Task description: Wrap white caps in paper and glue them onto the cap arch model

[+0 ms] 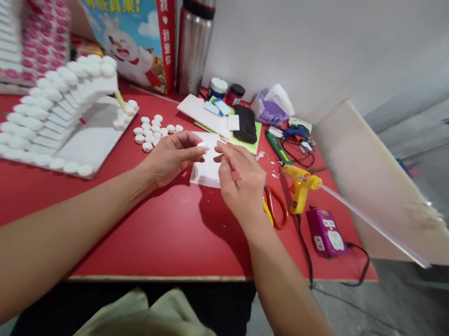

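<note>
Left hand [172, 156]: fingers curled, thumb and forefinger pinched on a small white disc [201, 145]. Right hand [242, 178]: fingertips closed on the upper edge of a white foam sheet [206, 172]. The sheet lies between both hands on the red tabletop [150, 235], and the disc is held just over its top left corner.

- 10 o'clock, near: a loose pile of discs [153, 129].
- 9 o'clock: a white stepped foam model [63, 110] edged with the same discs.
- 4 o'clock, just beside the right wrist: orange-handled scissors [276, 207].
- 3 o'clock: a yellow glue gun [299, 187], standing, with a glue stick projecting rearward.
- Beyond it, at 4 o'clock: a purple power strip [326, 232], cable trailing off the edge.
- 12 o'clock, at the back: a steel flask [194, 33] against the white wall [326, 39].
- 11 o'clock: a printed carton [124, 14].
- 2 o'clock: a pale board [378, 181] leaning off the tabletop's right end.
- Bare concrete floor [394, 319] lies below.
</note>
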`<action>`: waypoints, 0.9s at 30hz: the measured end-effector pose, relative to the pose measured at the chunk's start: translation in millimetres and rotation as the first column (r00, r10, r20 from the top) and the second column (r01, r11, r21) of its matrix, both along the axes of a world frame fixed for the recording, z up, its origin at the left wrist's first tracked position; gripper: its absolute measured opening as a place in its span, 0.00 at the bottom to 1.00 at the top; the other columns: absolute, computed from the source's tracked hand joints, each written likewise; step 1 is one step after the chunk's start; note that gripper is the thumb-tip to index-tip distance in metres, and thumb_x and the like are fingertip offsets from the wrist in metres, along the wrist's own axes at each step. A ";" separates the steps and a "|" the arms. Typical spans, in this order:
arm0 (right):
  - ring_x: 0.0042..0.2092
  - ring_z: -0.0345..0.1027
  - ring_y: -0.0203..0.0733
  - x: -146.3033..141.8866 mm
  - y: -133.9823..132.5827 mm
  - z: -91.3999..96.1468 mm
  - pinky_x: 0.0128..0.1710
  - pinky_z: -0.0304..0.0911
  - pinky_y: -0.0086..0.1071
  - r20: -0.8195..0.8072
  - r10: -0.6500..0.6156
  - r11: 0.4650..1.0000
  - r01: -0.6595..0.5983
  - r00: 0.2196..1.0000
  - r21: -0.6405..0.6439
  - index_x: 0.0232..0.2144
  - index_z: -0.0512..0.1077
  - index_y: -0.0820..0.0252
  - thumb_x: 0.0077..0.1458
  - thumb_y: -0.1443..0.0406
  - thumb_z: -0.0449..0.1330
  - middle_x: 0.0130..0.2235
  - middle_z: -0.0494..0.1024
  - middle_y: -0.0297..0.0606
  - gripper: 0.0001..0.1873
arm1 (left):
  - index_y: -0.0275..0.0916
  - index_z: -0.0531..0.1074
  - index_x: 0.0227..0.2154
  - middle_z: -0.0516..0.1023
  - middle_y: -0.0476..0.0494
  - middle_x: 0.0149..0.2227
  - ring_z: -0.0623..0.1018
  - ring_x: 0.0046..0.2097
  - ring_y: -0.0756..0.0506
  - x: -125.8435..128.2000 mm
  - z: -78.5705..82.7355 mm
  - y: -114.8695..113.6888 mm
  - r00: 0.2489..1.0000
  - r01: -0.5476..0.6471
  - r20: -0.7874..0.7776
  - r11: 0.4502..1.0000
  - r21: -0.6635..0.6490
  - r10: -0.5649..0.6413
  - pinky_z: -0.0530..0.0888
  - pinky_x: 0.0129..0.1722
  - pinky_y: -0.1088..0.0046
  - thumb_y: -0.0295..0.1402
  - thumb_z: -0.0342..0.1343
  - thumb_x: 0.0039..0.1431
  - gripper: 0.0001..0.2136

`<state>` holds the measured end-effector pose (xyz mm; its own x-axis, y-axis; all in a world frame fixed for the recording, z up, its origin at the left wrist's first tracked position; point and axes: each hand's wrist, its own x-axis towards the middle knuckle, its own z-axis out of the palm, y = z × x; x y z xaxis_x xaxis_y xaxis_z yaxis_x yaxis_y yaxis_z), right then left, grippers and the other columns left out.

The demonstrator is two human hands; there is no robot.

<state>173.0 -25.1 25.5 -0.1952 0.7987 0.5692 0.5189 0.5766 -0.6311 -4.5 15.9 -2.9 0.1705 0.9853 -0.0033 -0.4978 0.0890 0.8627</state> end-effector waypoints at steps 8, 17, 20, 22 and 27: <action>0.56 0.74 0.45 -0.4 12.9 -11.9 0.52 0.76 0.41 -0.213 0.129 0.946 -0.185 0.968 -0.265 0.63 0.70 0.51 0.67 0.61 0.54 0.62 0.74 0.45 0.24 | 0.34 0.78 0.29 0.77 0.49 0.33 0.72 0.30 0.55 0.9 0.6 -3.3 0.965 0.150 0.243 0.970 -0.193 -0.101 0.78 0.43 0.73 0.33 0.77 0.46 0.13; 0.74 0.50 0.49 -14.2 6.2 -22.8 0.73 0.52 0.52 0.199 0.183 0.980 -0.161 0.963 -0.119 0.75 0.48 0.55 0.71 0.57 0.50 0.74 0.58 0.48 0.35 | 0.36 0.79 0.31 0.75 0.48 0.28 0.75 0.32 0.50 3.2 -4.9 -4.8 0.940 0.221 0.321 0.918 -0.329 -0.112 0.76 0.35 0.74 0.32 0.76 0.47 0.12; 0.75 0.50 0.50 -13.0 7.1 -24.7 0.73 0.52 0.52 0.239 0.180 0.983 -0.164 0.954 -0.083 0.75 0.48 0.58 0.70 0.58 0.50 0.73 0.58 0.51 0.36 | 0.35 0.78 0.29 0.74 0.49 0.26 0.74 0.32 0.51 3.0 -2.6 -5.3 0.946 0.209 0.305 0.922 -0.326 -0.107 0.74 0.33 0.76 0.32 0.76 0.46 0.13; 0.74 0.51 0.50 -11.9 7.5 -24.5 0.73 0.53 0.52 0.270 0.165 0.986 -0.154 0.949 -0.061 0.75 0.48 0.58 0.70 0.58 0.51 0.73 0.58 0.51 0.36 | 0.36 0.77 0.28 0.74 0.49 0.26 0.74 0.32 0.51 2.9 -2.8 -4.9 0.955 0.196 0.275 0.927 -0.318 -0.108 0.72 0.32 0.76 0.33 0.77 0.45 0.14; 0.72 0.56 0.55 -10.8 8.5 -23.6 0.70 0.58 0.54 0.351 0.111 0.993 -0.117 0.930 -0.005 0.74 0.50 0.59 0.68 0.57 0.55 0.72 0.61 0.54 0.38 | 0.36 0.77 0.28 0.74 0.48 0.27 0.72 0.31 0.50 1.3 -8.4 -2.6 0.968 0.193 0.211 0.942 -0.273 -0.137 0.70 0.30 0.74 0.39 0.78 0.42 0.17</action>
<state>162.2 -16.6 1.8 -0.4738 0.7509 0.4600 0.6354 0.6532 -0.4118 -3.3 13.4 -11.3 0.3558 0.9043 -0.2361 -0.6040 0.4153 0.6802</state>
